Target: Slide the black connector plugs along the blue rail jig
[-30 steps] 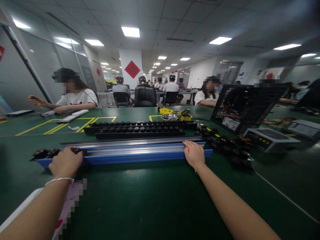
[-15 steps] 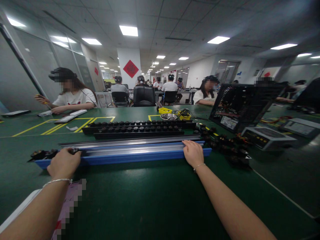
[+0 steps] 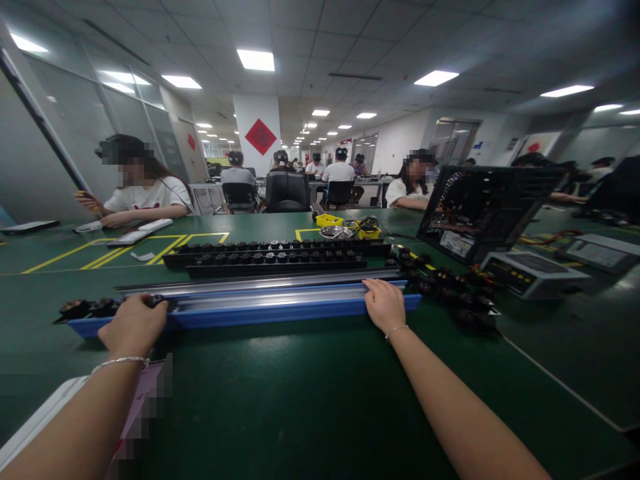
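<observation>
A long blue channel (image 3: 270,316) with a silvery inside lies across the green table in front of me. My left hand (image 3: 136,323) is over its left part, fingers curled on a small black piece in the channel. Several black pieces (image 3: 103,307) sit in the channel's left end, beside that hand. Near the right end, my right hand (image 3: 385,305) grips the channel, fingertips over the far wall. Just behind lies a dark rail (image 3: 320,279), and farther back are two black rails (image 3: 277,264) carrying rows of small black parts.
Loose black parts (image 3: 465,297) lie in a heap at the right, near a power supply (image 3: 533,272) and an open computer case (image 3: 485,213). Yellow trays (image 3: 329,221) and a metal dish (image 3: 336,233) stand farther back. Two people sit across the table.
My left hand has moved slightly to the right along the blue channel. My right hand keeps its place on the channel. The view has shifted a little.
</observation>
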Available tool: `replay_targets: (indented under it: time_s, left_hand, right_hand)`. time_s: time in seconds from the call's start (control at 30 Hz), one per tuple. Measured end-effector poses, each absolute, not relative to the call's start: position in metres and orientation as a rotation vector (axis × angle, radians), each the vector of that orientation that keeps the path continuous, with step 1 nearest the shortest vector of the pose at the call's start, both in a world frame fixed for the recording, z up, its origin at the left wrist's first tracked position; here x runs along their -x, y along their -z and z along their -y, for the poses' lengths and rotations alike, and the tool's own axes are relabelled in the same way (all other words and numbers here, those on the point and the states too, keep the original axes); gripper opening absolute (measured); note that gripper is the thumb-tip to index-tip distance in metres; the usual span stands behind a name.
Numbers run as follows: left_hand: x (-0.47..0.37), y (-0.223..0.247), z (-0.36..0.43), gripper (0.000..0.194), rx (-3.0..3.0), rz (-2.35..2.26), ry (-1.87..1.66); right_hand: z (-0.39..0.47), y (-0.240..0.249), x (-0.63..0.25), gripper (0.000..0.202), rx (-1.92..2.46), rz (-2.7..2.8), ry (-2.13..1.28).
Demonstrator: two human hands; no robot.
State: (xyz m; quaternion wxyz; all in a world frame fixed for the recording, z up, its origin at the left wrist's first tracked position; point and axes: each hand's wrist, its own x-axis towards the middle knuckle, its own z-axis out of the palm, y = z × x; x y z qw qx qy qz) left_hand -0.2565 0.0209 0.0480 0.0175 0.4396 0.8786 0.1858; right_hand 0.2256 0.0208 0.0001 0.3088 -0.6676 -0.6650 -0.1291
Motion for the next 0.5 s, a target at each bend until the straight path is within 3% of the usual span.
replay_targets:
  time_s: [0.5]
  left_hand:
    - [0.2543,-0.0439,-0.0255,0.052,-1.391,-2.772,-0.580]
  right_hand:
    - [-0.0227,0.0021,-0.2259,0.040,1.788,1.735,0.351]
